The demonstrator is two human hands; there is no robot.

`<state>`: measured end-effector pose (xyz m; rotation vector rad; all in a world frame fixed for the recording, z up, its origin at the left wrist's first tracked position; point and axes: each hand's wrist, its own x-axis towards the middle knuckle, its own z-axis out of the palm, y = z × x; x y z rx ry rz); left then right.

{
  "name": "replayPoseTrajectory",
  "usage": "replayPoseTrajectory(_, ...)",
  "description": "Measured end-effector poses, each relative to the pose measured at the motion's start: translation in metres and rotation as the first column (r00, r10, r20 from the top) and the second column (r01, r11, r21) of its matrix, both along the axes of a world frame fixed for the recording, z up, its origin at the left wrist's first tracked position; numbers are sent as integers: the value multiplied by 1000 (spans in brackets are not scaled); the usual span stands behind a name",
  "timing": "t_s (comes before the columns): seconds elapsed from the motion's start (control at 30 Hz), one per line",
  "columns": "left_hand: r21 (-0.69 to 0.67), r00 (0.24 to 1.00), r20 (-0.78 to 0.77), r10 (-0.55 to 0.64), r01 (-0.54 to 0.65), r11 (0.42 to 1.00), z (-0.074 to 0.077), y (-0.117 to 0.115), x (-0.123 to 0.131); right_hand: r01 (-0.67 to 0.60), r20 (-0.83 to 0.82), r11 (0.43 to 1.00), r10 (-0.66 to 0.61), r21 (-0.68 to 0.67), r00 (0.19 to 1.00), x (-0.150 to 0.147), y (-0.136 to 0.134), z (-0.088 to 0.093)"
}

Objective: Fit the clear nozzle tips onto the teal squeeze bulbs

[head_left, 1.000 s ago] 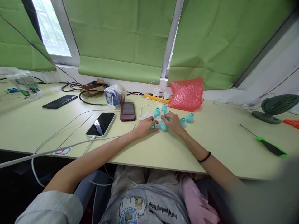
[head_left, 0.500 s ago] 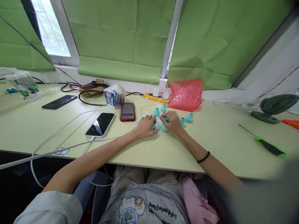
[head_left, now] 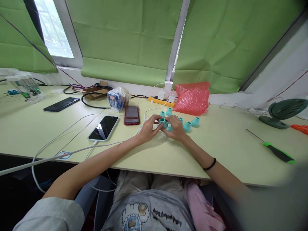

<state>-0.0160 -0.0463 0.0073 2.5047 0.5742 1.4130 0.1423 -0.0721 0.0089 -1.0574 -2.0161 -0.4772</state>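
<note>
A small teal vase-shaped piece [head_left: 163,121] with an open round neck is held up between my two hands. My left hand [head_left: 149,129] pinches it from the left with thumb and fingers. My right hand [head_left: 177,129] closes on it from the right, its thumb low against the piece. Several matching teal pieces stand just behind and to the right, among them one at the back [head_left: 168,111], one beside my right hand [head_left: 187,127] and one farthest right [head_left: 195,122]. Some clear plastic bits [head_left: 163,135] lie under my hands, partly hidden.
A red-cased phone [head_left: 131,115] and a charging phone [head_left: 104,128] lie to the left, with white cables across the table. Behind are a yellow power strip [head_left: 161,101] and a red bubble-wrap bag [head_left: 192,98]. A screwdriver [head_left: 276,150] and a green fan [head_left: 284,110] are right.
The hands have come together around one teal piece, which now shows upright between them. My right hand has shifted slightly, uncovering more of the teal pieces beside it.
</note>
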Motion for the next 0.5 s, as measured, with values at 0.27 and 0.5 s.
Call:
replayPoseTrajectory(0.27,-3,979,-204,15,-16,1000,1,-1,-2,275,-355,958,-230,81,906,36,13,20)
replayPoseTrajectory(0.5,60,758,-639,133,-123,991,-16,2,0,566,-363,784,-620,-256,695,107,33,16)
